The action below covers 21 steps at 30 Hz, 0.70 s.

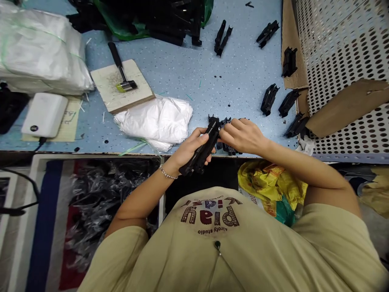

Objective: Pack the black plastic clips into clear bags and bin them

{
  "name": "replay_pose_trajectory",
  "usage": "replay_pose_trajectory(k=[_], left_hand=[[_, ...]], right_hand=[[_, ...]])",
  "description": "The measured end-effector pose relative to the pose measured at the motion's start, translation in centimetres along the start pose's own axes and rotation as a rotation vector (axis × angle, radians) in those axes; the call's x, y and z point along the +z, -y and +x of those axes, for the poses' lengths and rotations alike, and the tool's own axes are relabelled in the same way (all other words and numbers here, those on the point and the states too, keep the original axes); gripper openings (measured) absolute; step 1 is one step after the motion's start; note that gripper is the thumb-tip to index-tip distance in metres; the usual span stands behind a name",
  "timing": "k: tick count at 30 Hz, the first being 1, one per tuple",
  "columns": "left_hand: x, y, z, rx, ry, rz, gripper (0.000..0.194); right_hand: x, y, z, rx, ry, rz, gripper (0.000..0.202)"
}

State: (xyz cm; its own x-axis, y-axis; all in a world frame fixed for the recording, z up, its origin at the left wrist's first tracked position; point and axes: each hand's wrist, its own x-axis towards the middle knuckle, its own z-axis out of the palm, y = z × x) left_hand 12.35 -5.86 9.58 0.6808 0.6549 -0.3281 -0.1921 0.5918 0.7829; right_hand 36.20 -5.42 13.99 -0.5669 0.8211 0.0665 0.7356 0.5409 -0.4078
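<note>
My left hand (196,146) is wrapped round a long black plastic part (203,151), held tilted over the table's front edge. My right hand (240,134) is closed at the part's upper end, fingertips bent against it; anything small inside them is hidden. Just behind and below my right hand, several similar black parts (227,149) lie in a cluster on the table, partly covered by the hands. More of these black parts, such as one ribbed piece (269,99), are scattered at the right.
A hammer (121,73) rests on a wooden board (135,77). White plastic bags (158,121) lie by the board, left of my hands. A white power bank (45,113) and a wrapped bundle (42,48) are farther left. A perforated metal panel (340,48) borders the right side.
</note>
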Motion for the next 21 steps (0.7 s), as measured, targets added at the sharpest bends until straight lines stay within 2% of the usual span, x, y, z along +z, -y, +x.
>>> replay_pose_trajectory(k=[2,3,4,6,8,9,11,14,16,17,21], left_hand=[[0.3,0.0,0.0,-0.028,0.015,0.028,0.043],[0.4,0.4,0.0,0.013,-0.004,0.078,0.045],[0.4,0.9,0.2,0.105,-0.047,0.155,0.048],[0.3,2.3,0.7,0.407,-0.19,0.363,0.064],[0.0,3.5,1.2,0.682,-0.321,0.548,0.079],[-0.2,3.9,1.3,0.744,-0.345,0.595,0.081],[-0.5,3.8,1.4,0.712,-0.308,0.57,0.073],[-0.4,2.7,1.0,0.539,-0.227,0.375,0.061],[0.0,2.0,0.7,0.46,-0.207,0.274,0.061],[0.2,1.8,0.7,0.434,-0.204,0.242,0.061],[0.8,2.1,0.6,0.418,-0.216,0.203,0.061]], right_hand=[[-0.3,0.3,0.5,-0.007,0.024,0.141,0.05],[-0.1,0.5,0.7,0.029,0.014,0.268,0.053],[0.3,0.7,0.9,0.075,-0.003,0.396,0.056],[1.3,1.2,1.2,0.159,-0.034,0.599,0.063],[2.3,1.4,1.3,0.204,0.01,0.758,0.069],[2.6,1.3,1.2,0.22,0.039,0.814,0.072],[2.6,0.8,1.1,0.24,0.031,0.821,0.071],[1.7,-0.4,1.0,0.171,-0.115,0.431,0.064],[1.3,-0.9,1.0,0.096,-0.139,0.2,0.061],[1.4,-1.0,1.0,0.08,-0.131,0.164,0.059],[3.0,-0.3,0.8,0.206,-0.116,0.475,0.06]])
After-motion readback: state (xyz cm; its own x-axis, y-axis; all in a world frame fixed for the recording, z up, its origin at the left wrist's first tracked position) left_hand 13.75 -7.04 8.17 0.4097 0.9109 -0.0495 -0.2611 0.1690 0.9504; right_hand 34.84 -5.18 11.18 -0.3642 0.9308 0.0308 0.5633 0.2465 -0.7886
